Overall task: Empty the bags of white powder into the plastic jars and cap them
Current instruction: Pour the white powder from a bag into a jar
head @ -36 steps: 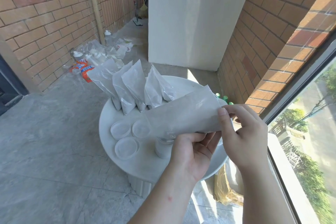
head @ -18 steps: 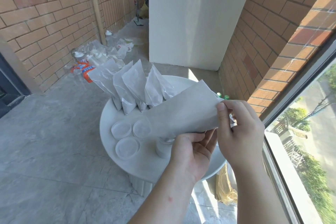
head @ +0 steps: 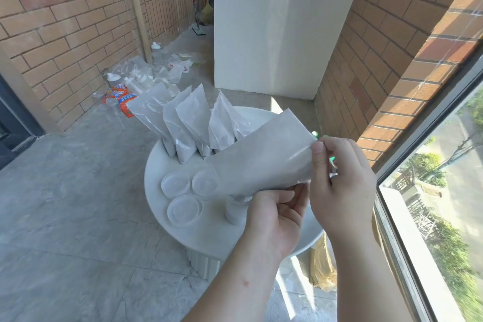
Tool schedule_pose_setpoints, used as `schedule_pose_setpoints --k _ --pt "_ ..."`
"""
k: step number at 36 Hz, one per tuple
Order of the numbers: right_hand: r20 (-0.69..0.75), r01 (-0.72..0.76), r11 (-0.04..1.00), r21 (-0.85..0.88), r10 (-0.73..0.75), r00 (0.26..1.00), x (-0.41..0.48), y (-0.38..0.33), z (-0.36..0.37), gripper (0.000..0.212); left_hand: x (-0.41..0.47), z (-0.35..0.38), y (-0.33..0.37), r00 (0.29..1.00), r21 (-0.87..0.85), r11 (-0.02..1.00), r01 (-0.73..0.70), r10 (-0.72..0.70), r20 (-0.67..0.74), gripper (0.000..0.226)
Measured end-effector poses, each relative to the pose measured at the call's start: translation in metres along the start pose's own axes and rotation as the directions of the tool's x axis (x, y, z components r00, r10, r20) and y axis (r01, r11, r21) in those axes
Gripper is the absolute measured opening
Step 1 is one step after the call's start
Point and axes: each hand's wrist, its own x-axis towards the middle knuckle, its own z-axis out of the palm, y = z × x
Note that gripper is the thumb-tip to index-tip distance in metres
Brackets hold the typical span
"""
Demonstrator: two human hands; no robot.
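Surface: round, white, carrying everything.
Row of bags: standing at the far side, waiting.
Held bag: I am slanting it just above the jar. My left hand is gripping its lower edge and my right hand is pinching the raised end.
Step, I judge: emptying. Next calls for shaking out, then capping.
Lids: three, lying beside the jar.
Writing: floor wrapper, unreadable.

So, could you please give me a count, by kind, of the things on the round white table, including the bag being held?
Standing bags: 5, as best the overlap allows
Held bag, gripped by the left hand and pinched by the right hand: 1
Lids: 3
Jar, under the held bag: 1
Total: 10
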Motion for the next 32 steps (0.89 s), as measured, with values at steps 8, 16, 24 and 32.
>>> schedule_pose_setpoints --k 8,16,24,32 --pt "0.003 0.004 1.000 0.002 -0.004 1.000 0.0009 -0.0018 0.0001 0.019 -0.0017 0.0018 0.0005 1.000 -0.032 0.999 0.000 -0.001 -0.017 0.044" --pt "0.029 0.012 1.000 0.010 -0.012 0.999 0.0015 -0.0013 0.0000 0.018 -0.0031 0.0035 -0.0003 1.000 -0.034 0.999 0.005 -0.005 0.000 0.045" --pt "0.011 0.035 0.999 0.004 -0.035 0.999 0.0020 -0.0028 -0.0001 0.017 -0.0036 0.0029 -0.0001 1.000 -0.016 1.000 -0.003 0.003 0.014 0.048" --pt "0.026 -0.011 1.000 -0.006 0.011 1.000 0.0003 0.0002 0.0007 0.019 -0.0021 0.0021 -0.0010 1.000 -0.032 0.999 0.003 -0.002 0.020 0.047"
